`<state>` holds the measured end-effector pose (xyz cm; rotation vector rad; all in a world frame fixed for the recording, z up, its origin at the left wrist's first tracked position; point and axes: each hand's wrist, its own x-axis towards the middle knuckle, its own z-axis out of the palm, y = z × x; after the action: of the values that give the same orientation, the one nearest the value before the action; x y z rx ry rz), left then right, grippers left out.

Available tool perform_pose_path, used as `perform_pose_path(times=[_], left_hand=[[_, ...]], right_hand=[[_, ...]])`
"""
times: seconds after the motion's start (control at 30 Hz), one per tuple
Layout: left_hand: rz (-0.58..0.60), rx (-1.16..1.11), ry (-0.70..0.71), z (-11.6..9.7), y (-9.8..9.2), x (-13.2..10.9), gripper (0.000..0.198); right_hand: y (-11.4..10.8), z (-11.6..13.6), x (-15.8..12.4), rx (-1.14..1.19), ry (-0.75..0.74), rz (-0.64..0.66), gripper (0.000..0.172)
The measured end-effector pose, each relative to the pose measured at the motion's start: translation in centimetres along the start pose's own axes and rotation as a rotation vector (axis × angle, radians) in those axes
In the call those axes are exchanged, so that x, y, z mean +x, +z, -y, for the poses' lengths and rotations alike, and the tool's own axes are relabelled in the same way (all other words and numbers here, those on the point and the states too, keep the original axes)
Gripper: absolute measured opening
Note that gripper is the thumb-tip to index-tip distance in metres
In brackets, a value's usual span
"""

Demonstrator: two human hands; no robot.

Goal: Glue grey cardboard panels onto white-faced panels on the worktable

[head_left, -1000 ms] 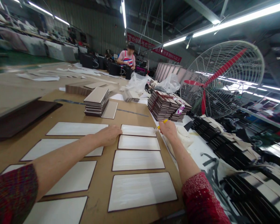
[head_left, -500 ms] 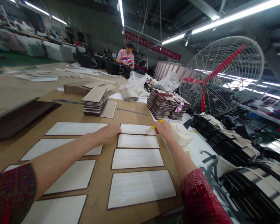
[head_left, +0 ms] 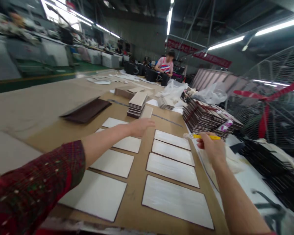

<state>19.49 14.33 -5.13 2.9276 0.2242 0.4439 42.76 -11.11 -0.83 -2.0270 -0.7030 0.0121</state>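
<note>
Two columns of white-coated rectangular panels (head_left: 172, 152) with dark edges lie on a brown cardboard sheet (head_left: 137, 182). My left hand (head_left: 142, 125) reaches out above the gap between the columns, fingers stretched forward and holding nothing. It points toward a stack of beige-topped panels (head_left: 136, 104) at the far end of the sheet. My right hand (head_left: 210, 148) is closed on a yellow-handled brush (head_left: 202, 136), held level just past the right edge of the sheet, near the farthest right-hand panel.
A large pile of dark panels (head_left: 205, 117) stands at the right, with plastic bags (head_left: 210, 93) behind. A big caged fan with red blades (head_left: 271, 98) fills the right side. A dark board (head_left: 88, 109) lies at the left. Another person (head_left: 164, 65) works far down the table.
The view swung left and dropped. My left hand lifted off the panels and reached forward toward the beige stack. My right hand drew the brush back off the far panel to the sheet's edge.
</note>
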Motion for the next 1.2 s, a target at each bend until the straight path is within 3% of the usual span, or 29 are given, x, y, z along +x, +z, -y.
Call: perform_pose_path(times=[0.1, 0.2, 0.3, 0.4, 0.57, 0.73, 0.87, 1.03, 1.2], left_hand=[[-0.154, 0.042, -0.147, 2.6, -6.0, -5.7, 0.052], [-0.226, 0.066, -0.275, 3.8, -9.2, -14.1, 0.035], [-0.219, 0.031, -0.414, 3.8, -8.3, -21.8, 0.033], [-0.211, 0.017, -0.489, 3.3, -5.5, -26.3, 0.036], [-0.178, 0.045, -0.495, 3.6, -1.9, -27.6, 0.040], [-0.181, 0.058, -0.500, 4.9, 0.0, -27.3, 0.055], [-0.179, 0.072, -0.484, 5.1, 0.6, -27.5, 0.065], [-0.172, 0.073, -0.485, 5.2, 0.7, -27.8, 0.064], [-0.177, 0.072, -0.504, 5.4, 0.9, -27.9, 0.062]], right_hand=[[0.5, 1.9, -1.0, 0.380, 0.073, 0.079, 0.023], [1.5, 4.2, -2.6, 0.569, 0.138, 0.225, 0.022], [3.4, 6.8, -4.6, 0.647, 0.169, 0.348, 0.020], [6.6, 9.1, -6.8, 0.695, 0.177, 0.457, 0.018], [13.6, 11.1, -10.2, 0.689, 0.235, 0.635, 0.018], [19.6, 11.9, -12.3, 0.639, 0.237, 0.662, 0.020], [22.7, 12.6, -12.7, 0.599, 0.218, 0.669, 0.022], [23.6, 12.3, -12.5, 0.491, 0.156, 0.654, 0.022], [21.1, 11.0, -11.2, 0.355, 0.090, 0.619, 0.023]])
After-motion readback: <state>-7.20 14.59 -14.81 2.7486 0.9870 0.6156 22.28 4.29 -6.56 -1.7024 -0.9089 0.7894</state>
